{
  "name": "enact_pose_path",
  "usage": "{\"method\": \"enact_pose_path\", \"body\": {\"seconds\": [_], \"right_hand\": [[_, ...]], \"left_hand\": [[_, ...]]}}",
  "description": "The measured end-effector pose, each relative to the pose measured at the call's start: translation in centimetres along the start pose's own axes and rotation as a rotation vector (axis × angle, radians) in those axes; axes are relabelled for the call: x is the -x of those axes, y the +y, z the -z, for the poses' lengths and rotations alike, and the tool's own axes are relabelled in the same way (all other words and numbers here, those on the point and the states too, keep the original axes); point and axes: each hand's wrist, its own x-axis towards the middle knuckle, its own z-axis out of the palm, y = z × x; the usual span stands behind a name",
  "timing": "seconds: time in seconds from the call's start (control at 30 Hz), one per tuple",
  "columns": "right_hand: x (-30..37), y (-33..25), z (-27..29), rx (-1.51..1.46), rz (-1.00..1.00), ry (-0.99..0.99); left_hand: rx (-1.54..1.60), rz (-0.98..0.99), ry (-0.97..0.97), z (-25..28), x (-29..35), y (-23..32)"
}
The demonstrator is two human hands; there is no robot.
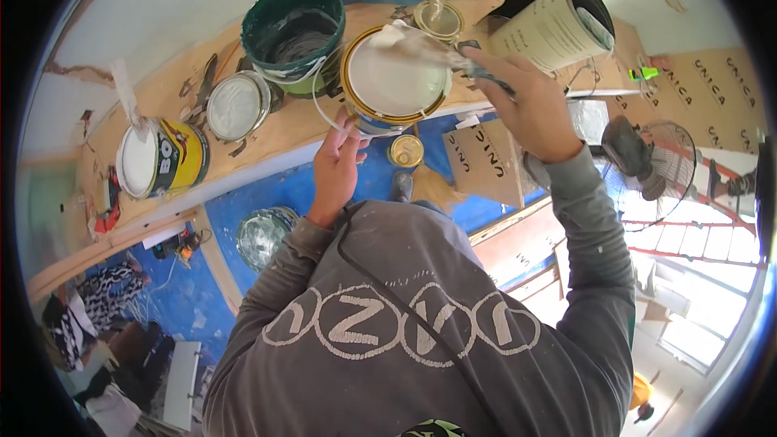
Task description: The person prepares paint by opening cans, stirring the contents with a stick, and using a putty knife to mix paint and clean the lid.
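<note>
Grey sweatshirt (405, 263) is nearest you. Your right hand (528, 101) is closed round a brush (453, 61), blurred bristles over the open paint can (396, 118) at the counter's (283, 133) front edge. Left hand's (336, 168) fingers meet its near side; can't tell if gripping. Green bucket (263, 16) just left.

Paint can (396, 119) — open; brush (429, 50) — apparently white-coated.

Got a round wire-caged fan (677, 166) off to the right, red ladder (696, 258) near it, brown cardboard box (484, 163) on blue floor sheeting (235, 194).
</note>
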Motion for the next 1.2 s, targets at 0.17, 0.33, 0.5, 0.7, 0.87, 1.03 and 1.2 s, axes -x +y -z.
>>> {"method": "enact_pose_path", "body": {"seconds": [0.17,0.33,0.5,0.7,0.87,1.03,1.2], "right_hand": [[3.5,1.7,0.9,-0.665,-0.545,-0.304],[6.2,2.6,-0.5,-0.817,-0.799,-0.334],[7.0,4.2,1.7,-0.693,-0.803,-0.332],[6.7,2.4,4.3,-0.326,-0.518,-0.118],[7.1,-0.7,0.7,0.197,0.042,-0.017],[9.9,-1.0,0.1,0.222,0.122,-0.149],[10.8,-2.2,4.3,0.119,0.04,-0.241]], "left_hand": [[-0.014,0.005,0.037,-0.3,0.2,-0.1],[-0.022,0.011,0.051,-0.6,0.3,-0.4],[-0.026,-0.001,0.057,-0.5,0.2,-0.2],[0.009,-0.017,0.06,-0.6,0.2,-0.7],[0.023,0.008,0.061,-0.5,0.5,-0.5],[0.03,0.019,0.013,-0.1,0.3,-1.2],[0.028,0.009,0.038,-0.1,0.2,-1.6]]}}
